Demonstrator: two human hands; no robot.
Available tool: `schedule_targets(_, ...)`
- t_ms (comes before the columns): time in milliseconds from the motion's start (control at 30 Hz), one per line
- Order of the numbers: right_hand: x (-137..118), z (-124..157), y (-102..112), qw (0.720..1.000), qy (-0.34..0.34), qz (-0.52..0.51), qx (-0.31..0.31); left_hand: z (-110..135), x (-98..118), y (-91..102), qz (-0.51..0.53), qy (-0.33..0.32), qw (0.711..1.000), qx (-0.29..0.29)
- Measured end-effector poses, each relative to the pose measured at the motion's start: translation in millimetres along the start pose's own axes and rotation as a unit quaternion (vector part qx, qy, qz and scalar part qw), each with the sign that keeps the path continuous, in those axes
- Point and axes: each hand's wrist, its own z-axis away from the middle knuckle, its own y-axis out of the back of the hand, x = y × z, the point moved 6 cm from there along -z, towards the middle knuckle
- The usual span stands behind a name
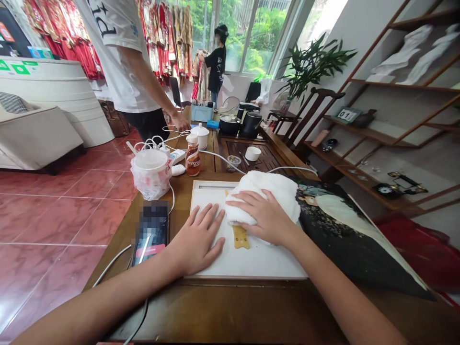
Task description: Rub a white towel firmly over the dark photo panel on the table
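We see, left of the frame's centre, a phone (151, 235) on the table (233, 311). Our left hand (200, 239), fingers spread, lies flat on the white board (264, 263) at lower centre. A yellow strip (241, 238) shows there; just right, our right hand (264, 215), fingers slightly apart, rests on the white towel (275, 183).

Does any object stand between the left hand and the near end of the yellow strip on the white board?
Nothing visible stands between the left hand and the near end of the yellow strip; only bare white board lies there. Farther up, a white towel under the right hand covers part of the strip.
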Motion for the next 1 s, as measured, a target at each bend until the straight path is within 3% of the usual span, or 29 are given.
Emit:
schedule_targets(133, -4, 7, -1, 1.0, 0.002, 0.002, -0.006, 0, 0, 0.6, -0.001, 0.005, 1.0, 0.001)
schedule_targets(400, -41, 62, -3, 0.998, 0.026, -0.005, -0.057, 0, -1, 0.5, -0.006, 0.009, 1.0, -0.008)
schedule_targets(533, -49, 76, -4, 0.997, 0.035, -0.01, -0.072, 0, 0, -0.4, -0.009, 0.007, 1.0, -0.01)
schedule_targets(667, -42, 65, -3, 0.997, 0.019, -0.025, -0.076, -1, 0, -0.7, -0.012, 0.005, 1.0, -0.011)
schedule_targets(1000, 1, 9, -1, 1.0, -0.02, -0.007, -0.007, -1, 1, 0.6, -0.011, 0.002, 1.0, -0.009)
